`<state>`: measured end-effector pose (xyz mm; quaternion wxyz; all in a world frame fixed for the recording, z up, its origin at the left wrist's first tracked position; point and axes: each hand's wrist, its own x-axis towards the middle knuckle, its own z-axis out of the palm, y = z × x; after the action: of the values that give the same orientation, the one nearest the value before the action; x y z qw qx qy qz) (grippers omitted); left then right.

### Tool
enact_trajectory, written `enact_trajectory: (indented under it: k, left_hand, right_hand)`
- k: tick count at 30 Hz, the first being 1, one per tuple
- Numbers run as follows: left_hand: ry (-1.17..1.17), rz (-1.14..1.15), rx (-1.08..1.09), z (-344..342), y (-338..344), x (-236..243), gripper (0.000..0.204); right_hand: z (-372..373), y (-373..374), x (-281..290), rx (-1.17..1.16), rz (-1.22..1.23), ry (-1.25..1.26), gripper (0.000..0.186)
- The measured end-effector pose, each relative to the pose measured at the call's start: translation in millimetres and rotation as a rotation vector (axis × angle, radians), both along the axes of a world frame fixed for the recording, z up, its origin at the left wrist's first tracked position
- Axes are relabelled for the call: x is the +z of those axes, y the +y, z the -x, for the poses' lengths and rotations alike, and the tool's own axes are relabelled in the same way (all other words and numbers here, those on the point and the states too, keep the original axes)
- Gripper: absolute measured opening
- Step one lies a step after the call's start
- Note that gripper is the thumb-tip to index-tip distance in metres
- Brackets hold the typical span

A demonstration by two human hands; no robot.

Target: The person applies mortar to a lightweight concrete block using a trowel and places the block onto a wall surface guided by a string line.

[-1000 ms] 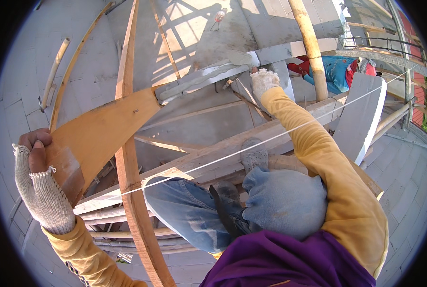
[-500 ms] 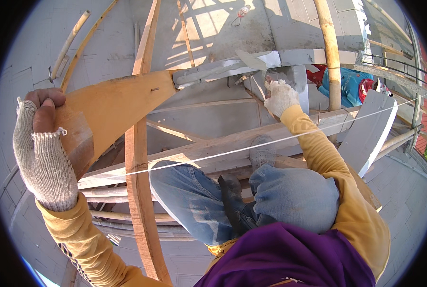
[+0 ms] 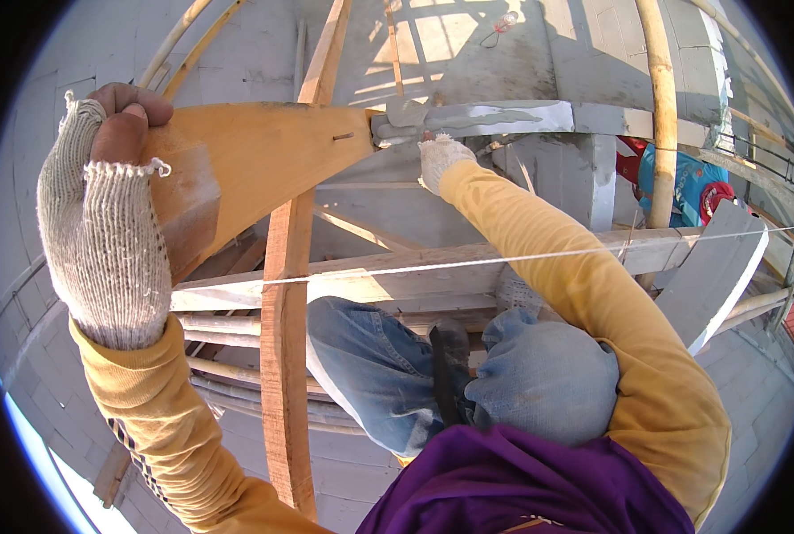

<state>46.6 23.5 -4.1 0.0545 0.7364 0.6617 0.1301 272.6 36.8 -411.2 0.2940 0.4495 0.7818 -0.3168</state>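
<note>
My left hand (image 3: 108, 205), in a pale knitted glove with bare fingertips, is closed around the wide end of a tapered orange-brown board (image 3: 263, 147). A nail-like piece sticks out near the board's narrow end, which meets a narrow ledge (image 3: 539, 117) coated with wet grey mortar (image 3: 477, 119). My right hand (image 3: 444, 160), gloved too, reaches across to where board and ledge meet. Its fingers are closed on a trowel, whose grey blade (image 3: 406, 113) lies over the mortar there. The trowel's handle is hidden by the hand.
An upright timber (image 3: 286, 356) passes left of my knees, under the board. A white string (image 3: 504, 260) stretches across above a horizontal beam (image 3: 415, 264). On the right stand a bamboo pole (image 3: 660, 107) and a slanted grey panel (image 3: 726, 267). Beyond them is a person in blue (image 3: 695, 178).
My right hand has moved left along the ledge with the trowel, up to the board's narrow end. My left hand keeps hold of the board. The whole view has shifted slightly.
</note>
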Motion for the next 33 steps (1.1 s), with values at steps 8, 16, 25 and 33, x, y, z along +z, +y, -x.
enact_trajectory:
  k: [8, 16, 25, 33]
  left_hand:
    - [0.25, -0.008, -0.23, 9.5, -5.9, 6.2, 0.063]
    - [0.2, 0.076, -0.052, -5.7, -0.2, 11.0, 0.035]
    - [0.263, -0.013, -0.055, -1.4, -7.7, 2.1, 0.06]
    - [0.044, 0.032, 0.029, -2.1, 0.8, 1.5, 0.041]
  right_hand:
    - [-45.2, 47.2, 64.6, -0.155, -0.03, 0.173, 0.038]
    - [-41.6, 16.5, 50.4, -1.486, 1.23, 0.779, 0.022]
    - [-43.4, -3.3, 45.6, -1.327, 1.152, 0.792, 0.028]
    - [-24.8, 48.6, -20.5, -1.659, 0.89, 0.888, 0.023]
